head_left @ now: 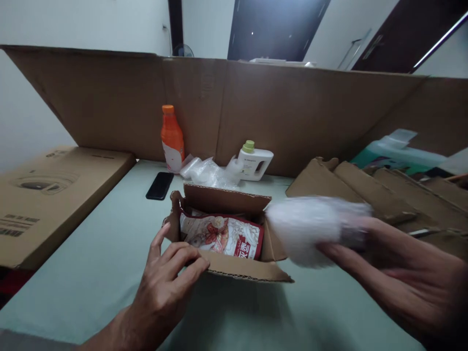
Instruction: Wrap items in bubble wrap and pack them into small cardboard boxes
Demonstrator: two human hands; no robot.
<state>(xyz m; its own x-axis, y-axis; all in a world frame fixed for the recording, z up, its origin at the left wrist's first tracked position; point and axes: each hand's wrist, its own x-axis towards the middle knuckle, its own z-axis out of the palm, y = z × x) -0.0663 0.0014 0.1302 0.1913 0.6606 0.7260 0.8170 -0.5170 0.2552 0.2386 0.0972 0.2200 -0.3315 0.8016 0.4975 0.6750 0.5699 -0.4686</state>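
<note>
An open cardboard box (234, 269) stands in front of me with its flaps up. Inside it lies a red-edged printed food packet (219, 236). My left hand (166, 273) is at the box's near left corner, its thumb and some fingers closed over the near flap, one finger sticking up by the left side. To the right of the box, my right hand (395, 273) grips a white wrapped bundle (305, 229), raised above the table. Motion blurs this bundle, and what is inside the wrapping cannot be made out; its end by my fingers looks greyish.
Behind the box are an orange bottle (171, 139), crumpled bubble wrap (212, 173), a white jug with a green cap (252, 163) and a black phone (160, 185). A flat carton (54, 195) lies left. Folded cardboard (395, 195) and a teal-filled container (398, 155) are right.
</note>
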